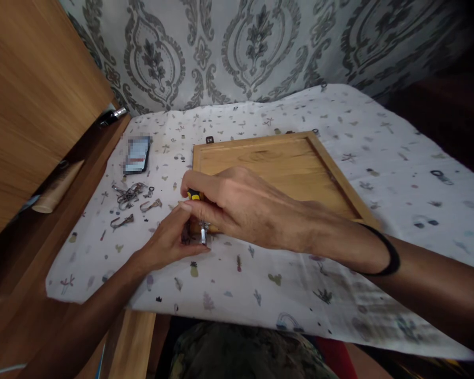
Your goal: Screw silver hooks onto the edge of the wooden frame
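Note:
My right hand is closed around a screwdriver with a yellow and black handle, held upright at the near left corner of a shallow wooden tray. Below it a small metal piece stands at the tray's edge. My left hand pinches at that metal piece from the left, fingertips meeting the right hand's fingers. A black band circles my right wrist. The screwdriver's shaft is mostly hidden by my fingers.
A pile of small metal hooks lies left of the hands on the patterned white cloth. A phone lies further back. A wooden cabinet rises at the left, with a marker and a paper roll beside it.

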The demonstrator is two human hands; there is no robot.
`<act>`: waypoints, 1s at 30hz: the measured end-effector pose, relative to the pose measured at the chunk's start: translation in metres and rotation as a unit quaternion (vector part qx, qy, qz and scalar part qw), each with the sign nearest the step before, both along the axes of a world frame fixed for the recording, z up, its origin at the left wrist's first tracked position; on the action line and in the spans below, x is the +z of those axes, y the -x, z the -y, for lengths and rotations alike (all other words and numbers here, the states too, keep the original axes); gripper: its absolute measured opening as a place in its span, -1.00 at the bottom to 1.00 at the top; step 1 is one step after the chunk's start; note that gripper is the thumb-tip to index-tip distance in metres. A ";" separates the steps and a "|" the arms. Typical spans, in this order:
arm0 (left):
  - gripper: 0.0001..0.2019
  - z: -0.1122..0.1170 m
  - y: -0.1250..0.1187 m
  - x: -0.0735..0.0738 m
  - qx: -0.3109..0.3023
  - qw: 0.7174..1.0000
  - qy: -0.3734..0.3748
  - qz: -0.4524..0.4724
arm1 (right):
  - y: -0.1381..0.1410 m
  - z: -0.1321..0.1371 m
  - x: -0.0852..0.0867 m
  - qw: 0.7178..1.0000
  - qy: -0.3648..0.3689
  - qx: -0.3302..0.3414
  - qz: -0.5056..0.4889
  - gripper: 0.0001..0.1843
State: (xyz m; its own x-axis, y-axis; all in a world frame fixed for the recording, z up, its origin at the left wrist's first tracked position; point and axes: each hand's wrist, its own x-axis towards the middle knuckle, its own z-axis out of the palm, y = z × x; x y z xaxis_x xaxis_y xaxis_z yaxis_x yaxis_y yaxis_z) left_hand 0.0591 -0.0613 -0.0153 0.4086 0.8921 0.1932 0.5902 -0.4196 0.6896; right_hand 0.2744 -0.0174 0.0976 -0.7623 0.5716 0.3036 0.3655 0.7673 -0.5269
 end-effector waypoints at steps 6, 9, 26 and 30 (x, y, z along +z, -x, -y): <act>-0.42 -0.002 0.005 0.005 -0.037 0.998 0.018 0.046 | -0.003 -0.002 -0.006 1.000 -0.019 -0.008 0.016 -0.85; -0.53 -0.005 0.011 0.019 -0.036 0.996 -0.014 0.079 | -0.004 -0.002 -0.010 1.000 -0.009 -0.011 -0.003 -0.85; -0.88 -0.007 -0.036 0.107 0.075 0.974 -0.213 -0.037 | 0.001 -0.007 -0.034 0.976 0.142 -0.019 -0.162 -0.79; -0.93 -0.008 -0.049 0.103 0.095 0.974 -0.201 0.038 | 0.006 -0.004 -0.038 0.962 0.180 -0.011 -0.207 -0.72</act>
State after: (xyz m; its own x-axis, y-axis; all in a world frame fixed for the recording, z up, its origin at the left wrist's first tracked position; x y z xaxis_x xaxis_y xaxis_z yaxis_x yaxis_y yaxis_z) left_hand 0.1083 -0.0537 0.0879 0.2136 0.7960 0.5663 0.6373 -0.5529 0.5368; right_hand 0.2680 -0.0132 0.0601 -0.6054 0.7111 0.3574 0.0814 0.5021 -0.8610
